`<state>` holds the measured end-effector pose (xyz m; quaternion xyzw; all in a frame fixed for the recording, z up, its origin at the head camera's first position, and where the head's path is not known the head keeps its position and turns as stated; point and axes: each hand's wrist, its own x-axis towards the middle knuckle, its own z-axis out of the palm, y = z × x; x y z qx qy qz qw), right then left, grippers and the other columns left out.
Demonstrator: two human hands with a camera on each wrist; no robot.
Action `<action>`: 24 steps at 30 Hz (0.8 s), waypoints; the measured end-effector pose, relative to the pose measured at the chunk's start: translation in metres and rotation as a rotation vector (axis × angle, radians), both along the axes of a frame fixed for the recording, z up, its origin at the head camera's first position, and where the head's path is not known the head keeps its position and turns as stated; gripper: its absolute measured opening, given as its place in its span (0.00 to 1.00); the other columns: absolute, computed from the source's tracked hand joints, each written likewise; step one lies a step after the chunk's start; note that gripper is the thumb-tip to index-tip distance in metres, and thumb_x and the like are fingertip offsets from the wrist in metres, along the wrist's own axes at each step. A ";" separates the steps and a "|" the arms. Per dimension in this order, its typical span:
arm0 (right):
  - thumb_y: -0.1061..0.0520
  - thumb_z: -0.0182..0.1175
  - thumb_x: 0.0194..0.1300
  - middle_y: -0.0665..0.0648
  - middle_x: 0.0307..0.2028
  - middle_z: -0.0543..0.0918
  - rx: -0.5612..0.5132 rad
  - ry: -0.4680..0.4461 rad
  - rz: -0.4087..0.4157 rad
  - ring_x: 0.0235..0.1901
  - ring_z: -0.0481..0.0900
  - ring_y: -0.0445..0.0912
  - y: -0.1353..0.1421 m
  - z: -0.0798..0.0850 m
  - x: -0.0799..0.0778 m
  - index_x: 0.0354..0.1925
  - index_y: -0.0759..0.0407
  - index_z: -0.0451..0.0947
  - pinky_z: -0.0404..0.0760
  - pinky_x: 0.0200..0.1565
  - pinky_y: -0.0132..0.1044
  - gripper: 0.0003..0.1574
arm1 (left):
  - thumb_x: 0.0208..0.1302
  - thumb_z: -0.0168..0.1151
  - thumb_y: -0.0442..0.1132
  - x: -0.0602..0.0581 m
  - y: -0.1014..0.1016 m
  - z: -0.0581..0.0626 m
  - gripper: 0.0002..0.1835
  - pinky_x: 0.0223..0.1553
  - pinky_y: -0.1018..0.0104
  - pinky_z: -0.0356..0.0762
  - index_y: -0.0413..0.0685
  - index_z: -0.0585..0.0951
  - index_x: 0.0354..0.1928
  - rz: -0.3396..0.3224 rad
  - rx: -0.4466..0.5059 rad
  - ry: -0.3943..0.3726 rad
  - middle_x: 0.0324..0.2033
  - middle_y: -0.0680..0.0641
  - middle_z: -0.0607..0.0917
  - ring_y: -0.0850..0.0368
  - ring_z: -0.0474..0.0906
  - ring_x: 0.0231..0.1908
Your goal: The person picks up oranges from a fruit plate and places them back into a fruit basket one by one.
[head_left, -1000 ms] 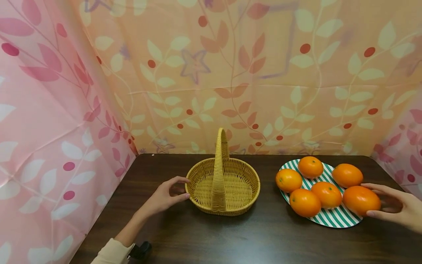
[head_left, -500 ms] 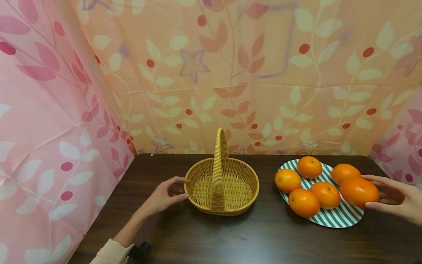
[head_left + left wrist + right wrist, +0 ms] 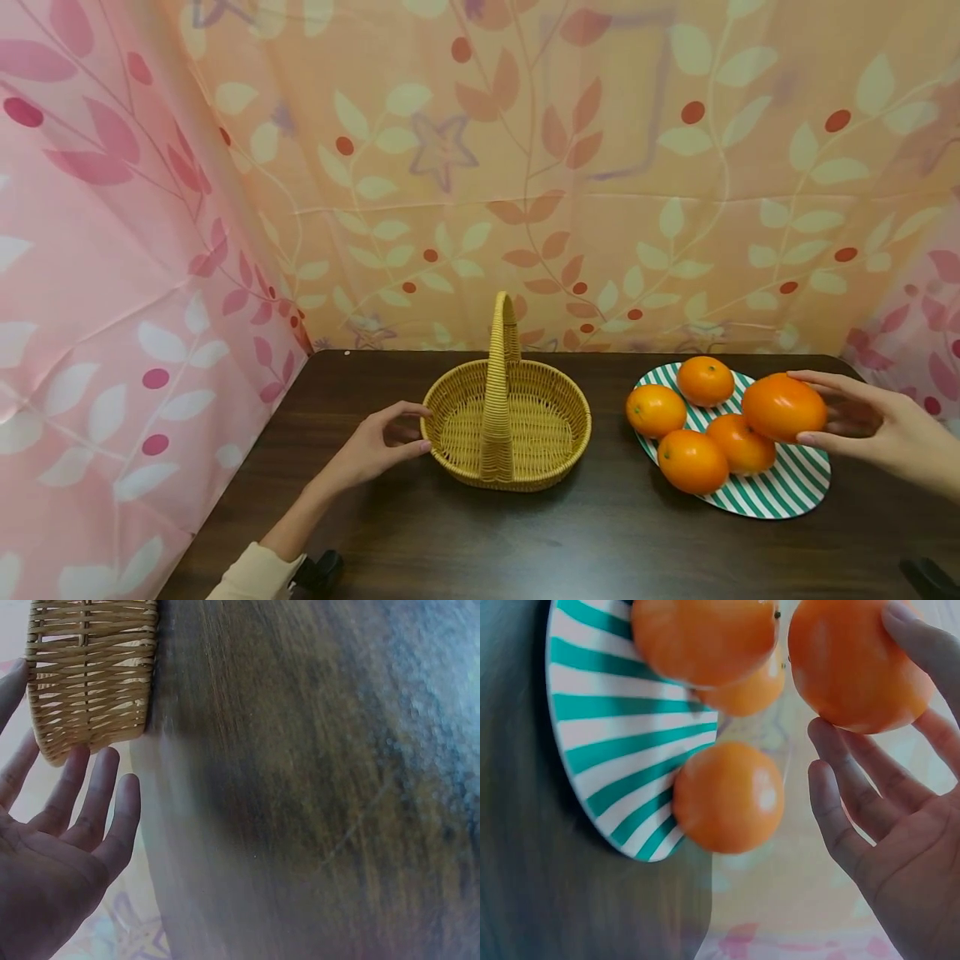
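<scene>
My right hand (image 3: 870,417) grips a large glossy orange (image 3: 783,407) between thumb and fingers, raised over the right part of the striped plate (image 3: 798,483). In the right wrist view, this held orange (image 3: 855,667) is apart from the other oranges. Several more oranges lie on the plate, among them one at the front (image 3: 692,462); the one at the back right is hidden behind the held orange in the head view. My left hand (image 3: 375,446) touches the left rim of the yellow wicker basket (image 3: 543,425), its fingertips (image 3: 103,761) at the basket's end. The basket holds nothing.
Basket and plate stand on a dark wooden table (image 3: 540,542), with a gap of bare tabletop between them. The basket's tall handle (image 3: 497,383) arches over its middle. Floral cloth (image 3: 525,208) hangs behind the table and on both sides.
My right hand has lifted the orange off the plate's right side and moved it up and left, baring the stripes beneath. My left hand has stayed at the basket.
</scene>
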<state>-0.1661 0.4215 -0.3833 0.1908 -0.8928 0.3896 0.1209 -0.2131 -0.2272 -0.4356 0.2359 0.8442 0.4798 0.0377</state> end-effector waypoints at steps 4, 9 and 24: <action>0.75 0.74 0.53 0.41 0.54 0.79 -0.006 -0.016 0.014 0.41 0.85 0.37 -0.010 0.007 -0.004 0.69 0.65 0.69 0.83 0.36 0.28 0.46 | 0.65 0.72 0.42 0.000 0.001 0.000 0.25 0.43 0.62 0.83 0.44 0.79 0.62 0.002 -0.007 0.000 0.60 0.42 0.78 0.44 0.83 0.49; 0.74 0.73 0.55 0.39 0.55 0.79 -0.009 -0.020 0.050 0.44 0.84 0.36 -0.021 0.014 -0.012 0.70 0.64 0.68 0.83 0.38 0.28 0.47 | 0.65 0.73 0.43 -0.002 0.000 -0.001 0.25 0.42 0.63 0.83 0.46 0.79 0.62 0.003 -0.014 -0.003 0.61 0.42 0.78 0.43 0.83 0.49; 0.70 0.76 0.54 0.48 0.55 0.81 -0.023 -0.002 0.080 0.42 0.85 0.42 -0.060 0.023 -0.035 0.69 0.57 0.73 0.83 0.41 0.29 0.46 | 0.65 0.73 0.42 -0.002 0.000 0.000 0.25 0.43 0.63 0.83 0.45 0.79 0.61 0.005 -0.008 -0.022 0.60 0.42 0.78 0.45 0.82 0.49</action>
